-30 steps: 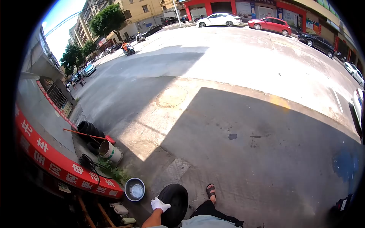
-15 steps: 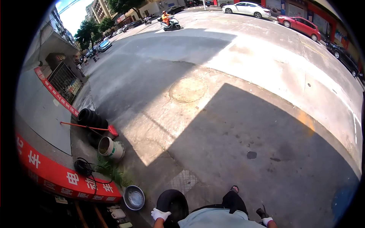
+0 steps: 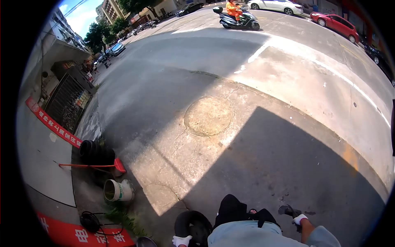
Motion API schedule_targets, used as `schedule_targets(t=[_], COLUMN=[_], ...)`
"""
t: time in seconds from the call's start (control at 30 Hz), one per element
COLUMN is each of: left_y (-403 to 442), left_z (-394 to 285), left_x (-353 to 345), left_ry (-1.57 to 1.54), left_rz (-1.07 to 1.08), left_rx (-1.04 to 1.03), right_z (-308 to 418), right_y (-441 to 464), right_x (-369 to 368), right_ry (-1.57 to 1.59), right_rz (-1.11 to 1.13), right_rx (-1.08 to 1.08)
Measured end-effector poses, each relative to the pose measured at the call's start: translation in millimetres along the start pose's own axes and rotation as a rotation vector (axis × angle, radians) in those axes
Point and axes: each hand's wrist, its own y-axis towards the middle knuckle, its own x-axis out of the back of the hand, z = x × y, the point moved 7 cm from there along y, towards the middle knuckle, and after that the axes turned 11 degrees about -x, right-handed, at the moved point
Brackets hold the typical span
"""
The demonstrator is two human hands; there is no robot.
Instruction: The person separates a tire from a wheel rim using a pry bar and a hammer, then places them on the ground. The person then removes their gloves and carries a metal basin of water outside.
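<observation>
My left hand (image 3: 182,241), in a white glove, grips the near-left rim of a black tire (image 3: 181,224), which stands close by my left side at the bottom of the view. The tire's lower part is cut off by the frame. My right hand (image 3: 300,219), also in a white glove, is out to my right. It is closed around a dark tool (image 3: 289,210) with a broad head; its exact kind cannot be made out. My dark-trousered leg (image 3: 230,208) shows between the two hands.
A white bucket (image 3: 122,190), stacked tires (image 3: 96,153) and a red-handled dustpan (image 3: 119,165) stand by the left wall. A dark cable (image 3: 90,222) lies on a red banner (image 3: 78,234). A rider on a scooter (image 3: 238,19) is on the road, with parked cars beyond.
My view has tilted up and shifted. The tool in my right hand has swung forward and up. My left hand stays on the tire. The scooter has moved right and closer.
</observation>
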Motion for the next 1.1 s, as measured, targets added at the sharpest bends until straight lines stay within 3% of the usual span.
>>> schedule_targets(t=[0.03, 0.07, 0.1, 0.17, 0.27, 0.4, 0.5, 0.6, 0.7, 0.73, 1.0, 1.1], left_y=[20.3, 47.2, 76.3, 131.2, 220.9, 329.8, 381.3, 477.1, 527.5, 551.9, 732.0, 793.5], left_z=[-31.7, -53.6, -82.4, -154.8, -268.2, -375.7, -478.5, -553.5, -664.6, -692.1, -914.4, -977.2], left_x=[8.8, -1.9, -3.8, 5.3, 25.2, 30.4, 109.6, 110.3, 163.3, 165.5, 216.6, 234.3], left_ry=[0.093, -0.070, -0.099, -0.104, -0.094, -0.088, -0.062, -0.027, 0.025, 0.062, 0.178, 0.137], left_rz=[-0.054, 0.177, 0.163, 0.212, 0.218, 0.273, 0.256, 0.210, 0.184, 0.117, 0.165, 0.160], left_rx=[-0.056, 0.143, 0.144, 0.129, 0.059, -0.103, -0.109, -0.243, -0.262, -0.269, -0.209, -0.225], right_z=[43.8, 90.4, 138.1, 209.0, 330.3, 432.8, 482.2, 548.1, 614.2, 637.4, 820.0, 905.3], right_y=[23.7, 16.0, 11.8, -1.6, -1.9, -22.5, -37.2, -49.0, -41.9, -39.6, -50.7, -38.8], right_x=[31.0, 68.5, 104.8, 156.3, 216.1, 250.9, 260.5, 279.8, 289.5, 295.6, 372.5, 438.6], right_ry=[-0.045, -0.002, -0.025, 0.242, 0.298, 0.350, 0.254, -0.088, 0.080, 0.110, 0.379, 0.476], right_rz=[-0.104, -0.138, -0.147, -0.100, -0.158, -0.007, 0.024, -0.116, 0.051, 0.096, 0.426, 0.354], right_rx=[0.114, 0.134, 0.151, 0.027, 0.103, 0.053, 0.054, 0.118, 0.020, -0.008, -0.244, -0.269])
